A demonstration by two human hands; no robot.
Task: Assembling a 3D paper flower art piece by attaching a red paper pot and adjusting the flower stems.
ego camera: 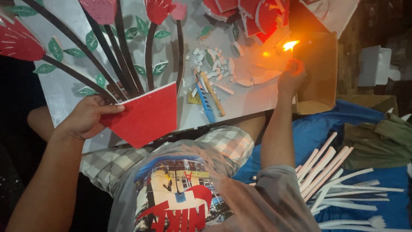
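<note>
My left hand (88,116) grips the left edge of a red foam vase shape (143,114) that lies at the base of dark stems on a grey craft board (64,86). My right hand (292,77) is raised at the board's right edge, closed around a small lit thing with a yellow flame (290,44) above it; what the fingers hold is too small to tell. Red foam flowers (19,41) and green leaves (55,47) are stuck on the board.
White foam scraps (210,62), a blue cutter (206,103) and a yellow ruler (213,96) lie on the board. A cardboard box (317,68) stands to the right. Several white foam strips (330,172) rest on blue cloth (309,133) at lower right.
</note>
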